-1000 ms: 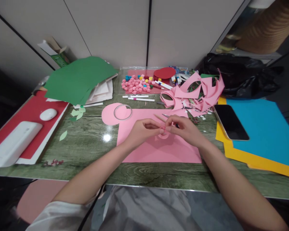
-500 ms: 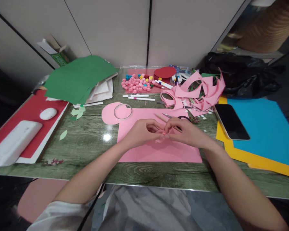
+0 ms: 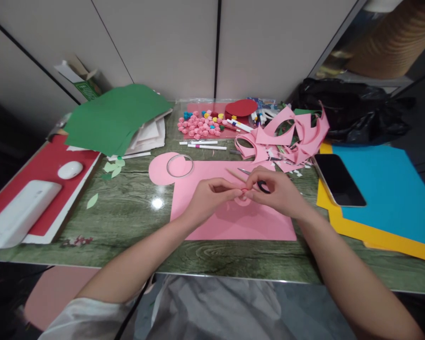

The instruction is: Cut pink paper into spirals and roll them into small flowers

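**Both hands pinching one small paper piece over the pink sheet**

Layout: green wood-grain counter (image 3: pixel 127 212). A pink paper sheet (image 3: pixel 233 222) lies at its centre, and both hands work above it. The heap of pink offcuts (image 3: pixel 286 132) is at 1 o'clock from the hands, and the phone (image 3: pixel 338 179) is at 3 o'clock.

Risks (judgement):
- The piece is tiny and held only at the tips, so uneven pressure could crush it or let it spring loose.
- If dropped, it would be hard to find, pink on pink.
- The scissors (image 3: pixel 264 186) lie right under the right hand, blades towards 10 o'clock, so a knuckle could catch them.

Fingers:
- Left hand (image 3: pixel 207 196): thumb and forefinger are closed together on the small pink paper piece (image 3: pixel 243 191), the other fingers curled.
- Right hand (image 3: pixel 276 191): it meets the left tip to tip, pinched on the same piece.
- The piece is held just clear of the sheet.
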Motion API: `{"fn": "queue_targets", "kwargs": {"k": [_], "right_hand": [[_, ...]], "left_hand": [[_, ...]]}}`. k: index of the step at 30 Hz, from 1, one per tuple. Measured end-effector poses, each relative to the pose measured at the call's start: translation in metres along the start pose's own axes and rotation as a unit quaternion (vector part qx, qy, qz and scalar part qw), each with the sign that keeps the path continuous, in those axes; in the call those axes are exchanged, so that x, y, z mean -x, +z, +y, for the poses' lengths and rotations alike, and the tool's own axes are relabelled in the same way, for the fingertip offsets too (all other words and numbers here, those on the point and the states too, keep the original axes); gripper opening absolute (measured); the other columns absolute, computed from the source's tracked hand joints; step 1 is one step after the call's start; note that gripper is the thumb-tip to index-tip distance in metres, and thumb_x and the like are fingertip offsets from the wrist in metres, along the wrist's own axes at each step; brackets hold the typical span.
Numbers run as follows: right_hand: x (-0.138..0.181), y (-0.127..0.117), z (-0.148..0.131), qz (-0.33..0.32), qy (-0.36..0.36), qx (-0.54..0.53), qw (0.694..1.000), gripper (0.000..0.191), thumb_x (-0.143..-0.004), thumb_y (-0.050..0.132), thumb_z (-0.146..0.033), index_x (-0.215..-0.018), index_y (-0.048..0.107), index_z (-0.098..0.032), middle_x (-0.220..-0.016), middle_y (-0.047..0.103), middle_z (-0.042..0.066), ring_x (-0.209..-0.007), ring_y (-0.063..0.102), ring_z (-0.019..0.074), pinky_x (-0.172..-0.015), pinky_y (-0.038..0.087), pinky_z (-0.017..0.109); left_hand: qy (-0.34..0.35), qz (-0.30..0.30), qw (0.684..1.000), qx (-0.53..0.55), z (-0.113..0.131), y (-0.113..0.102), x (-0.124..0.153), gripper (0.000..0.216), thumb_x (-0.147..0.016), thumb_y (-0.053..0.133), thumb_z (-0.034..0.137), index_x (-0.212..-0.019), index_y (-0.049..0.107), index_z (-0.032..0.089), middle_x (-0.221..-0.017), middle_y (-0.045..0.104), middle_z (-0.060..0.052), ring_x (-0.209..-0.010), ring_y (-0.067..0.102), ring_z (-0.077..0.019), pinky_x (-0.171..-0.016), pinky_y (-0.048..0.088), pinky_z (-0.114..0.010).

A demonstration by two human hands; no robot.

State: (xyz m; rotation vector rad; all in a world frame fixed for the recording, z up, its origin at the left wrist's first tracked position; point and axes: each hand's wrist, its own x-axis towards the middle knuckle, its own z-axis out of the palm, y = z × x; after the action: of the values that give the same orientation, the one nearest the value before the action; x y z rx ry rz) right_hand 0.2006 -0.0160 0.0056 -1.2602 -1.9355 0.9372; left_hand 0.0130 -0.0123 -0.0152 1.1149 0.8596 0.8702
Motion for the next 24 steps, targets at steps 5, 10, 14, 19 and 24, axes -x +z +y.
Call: {"fn": "queue_targets", "kwargs": {"k": [5, 10, 14, 19, 24], "right_hand": [[0.000, 0.005, -0.002, 0.032, -0.010, -0.022, 0.999, 0.013, -0.073, 0.064, -0.029, -0.065, 0.058, -0.021, -0.068, 0.058, 0.001, -0.071, 0.052, 0.0174, -0.068, 0.039, 0.031], [0.000, 0.008, -0.003, 0.044, -0.024, 0.000, 0.999, 0.009, -0.075, 0.062, -0.025, -0.068, 0.057, -0.020, -0.071, 0.056, 0.001, -0.074, 0.051, 0.0175, -0.067, 0.038, 0.030], [-0.001, 0.007, -0.005, 0.010, -0.040, 0.084, 0.996, 0.004, -0.072, 0.059, -0.016, -0.073, 0.057, -0.019, -0.074, 0.058, 0.001, -0.077, 0.050, 0.0174, -0.069, 0.037, 0.030], [0.000, 0.004, -0.006, -0.047, -0.035, 0.135, 0.989, 0.010, -0.067, 0.057, -0.012, -0.073, 0.057, -0.020, -0.076, 0.059, 0.001, -0.079, 0.050, 0.0182, -0.071, 0.037, 0.030], [0.000, 0.001, -0.002, -0.062, -0.014, 0.125, 0.990, 0.009, -0.067, 0.058, -0.014, -0.074, 0.057, -0.020, -0.076, 0.058, 0.000, -0.078, 0.050, 0.0170, -0.071, 0.037, 0.029]], "left_hand": [[0.011, 0.030, 0.997, 0.069, -0.007, 0.006, 0.003, 0.014, -0.062, 0.076, 0.023, -0.072, 0.070, 0.016, -0.073, 0.072, -0.003, -0.067, 0.065, -0.0132, -0.069, 0.050, -0.025], [0.037, 0.054, 0.997, 0.032, -0.005, 0.007, 0.003, 0.016, -0.064, 0.074, 0.025, -0.074, 0.069, 0.015, -0.073, 0.072, -0.003, -0.068, 0.066, -0.0146, -0.067, 0.051, -0.026], [0.026, 0.009, 0.998, -0.053, -0.003, 0.001, 0.001, 0.019, -0.066, 0.072, 0.029, -0.076, 0.068, 0.013, -0.074, 0.072, -0.006, -0.067, 0.067, -0.0163, -0.065, 0.052, -0.026], [0.048, -0.016, 0.977, -0.209, 0.000, -0.002, 0.001, 0.014, -0.070, 0.067, 0.027, -0.073, 0.070, 0.014, -0.071, 0.072, -0.005, -0.068, 0.066, -0.0164, -0.066, 0.050, -0.026], [0.040, -0.018, 0.979, -0.199, 0.000, -0.001, 0.002, 0.016, -0.070, 0.067, 0.031, -0.074, 0.069, 0.015, -0.071, 0.072, -0.005, -0.068, 0.066, -0.0168, -0.067, 0.050, -0.027]]}}
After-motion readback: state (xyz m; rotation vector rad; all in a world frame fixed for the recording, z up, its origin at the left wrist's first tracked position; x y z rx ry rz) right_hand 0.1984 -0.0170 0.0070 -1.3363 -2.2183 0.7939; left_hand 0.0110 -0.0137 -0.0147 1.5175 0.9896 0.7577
